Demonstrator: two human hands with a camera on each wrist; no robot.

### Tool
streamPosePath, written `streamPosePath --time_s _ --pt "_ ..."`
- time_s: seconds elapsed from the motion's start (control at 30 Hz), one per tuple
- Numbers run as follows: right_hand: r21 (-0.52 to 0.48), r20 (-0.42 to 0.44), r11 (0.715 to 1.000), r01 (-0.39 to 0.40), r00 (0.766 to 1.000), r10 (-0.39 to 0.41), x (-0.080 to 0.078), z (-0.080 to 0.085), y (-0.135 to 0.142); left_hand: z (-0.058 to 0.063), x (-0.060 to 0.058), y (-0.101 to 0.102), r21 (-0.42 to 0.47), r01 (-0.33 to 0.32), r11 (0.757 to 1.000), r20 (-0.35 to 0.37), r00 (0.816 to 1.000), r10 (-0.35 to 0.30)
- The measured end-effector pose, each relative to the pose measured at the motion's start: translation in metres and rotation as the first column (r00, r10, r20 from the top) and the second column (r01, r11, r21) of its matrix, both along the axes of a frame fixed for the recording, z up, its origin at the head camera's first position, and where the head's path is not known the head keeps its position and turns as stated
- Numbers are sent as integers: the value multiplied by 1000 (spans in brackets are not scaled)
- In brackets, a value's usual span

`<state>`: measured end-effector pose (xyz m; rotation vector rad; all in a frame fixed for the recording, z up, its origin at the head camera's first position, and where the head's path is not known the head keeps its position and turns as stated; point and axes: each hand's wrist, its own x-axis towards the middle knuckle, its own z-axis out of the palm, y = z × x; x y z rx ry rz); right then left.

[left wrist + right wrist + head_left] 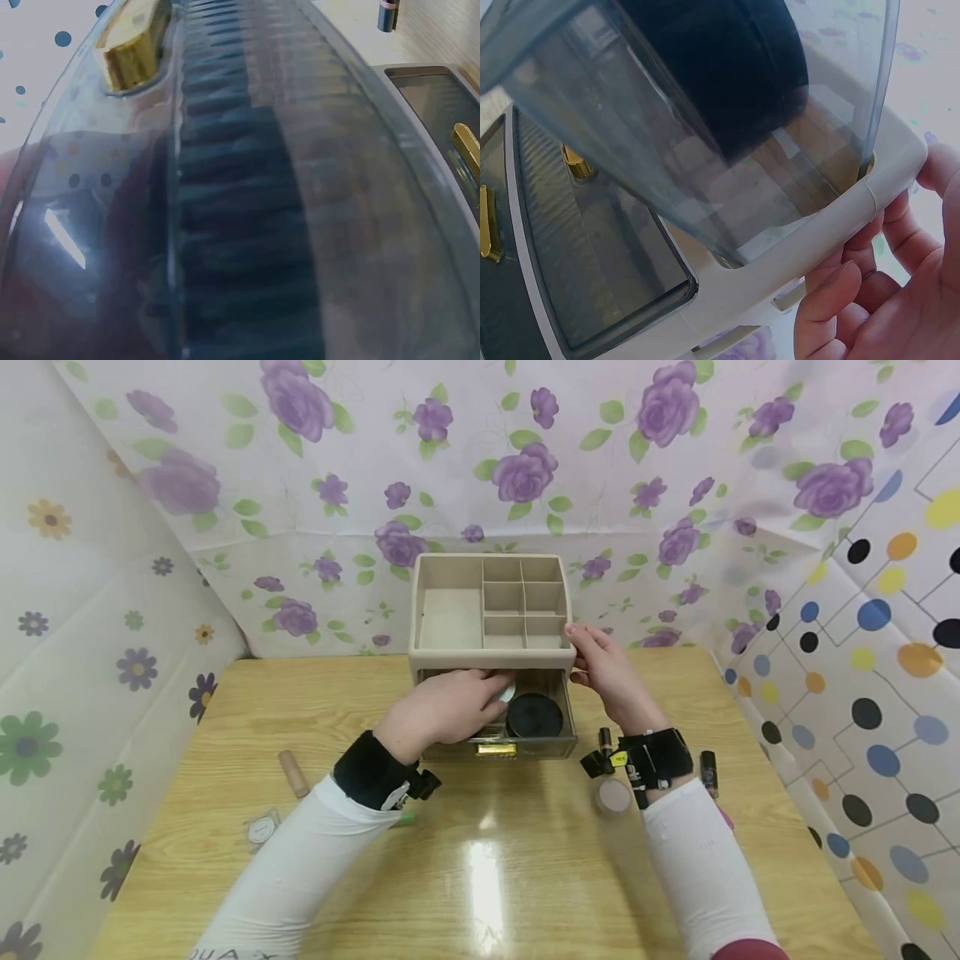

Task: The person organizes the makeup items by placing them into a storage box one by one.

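Near the table's left edge lie one clear square case [262,832] with a round white label and one tan tube [293,774]; a green item [406,819] shows just beyond the left sleeve [300,868]. At the middle of the back edge stands one cream cosmetics organizer [450,656], topped by one large and six small compartments. Its clear drawer [551,748], with one gold handle [497,749], stands pulled out, holding one round black container [534,717] and one round white item [507,692]. The left hand [457,703] reaches inside, fingers at the white item; whether they pinch it I cannot tell. The right hand [613,681] grips the organizer's right side, fingers bent. Toward the right edge are two black tubes [708,772], one round pale-pink container [614,796] and a pink item [725,816], mostly under the right sleeve [705,868].

The table [420,893] is wood-grained, glare streaking its front half. Daisy-print cloth [75,635] hangs at left, purple-rose cloth [465,443] behind, dotted cloth [877,693] at right. Black straps [372,771] circle both wrists. The left hand hides much of the drawer's left half.
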<state>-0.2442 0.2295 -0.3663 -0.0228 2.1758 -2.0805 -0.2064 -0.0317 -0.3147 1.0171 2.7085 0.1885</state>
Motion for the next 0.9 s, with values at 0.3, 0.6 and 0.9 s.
streamPosePath --time_s 0.3,0.6,0.9 --pt "-28 6 1000 -5 1000 6 1 -1 -3 4 5 -9 75 7 997 21 1000 -8" --pt "-33 -2 999 -9 1000 9 0 0 -2 9 19 -30 404 -24 914 9 1000 22" --pt "-29 -8 999 -19 1000 19 0 0 -2 -3 47 -41 837 39 546 -158 972 173"
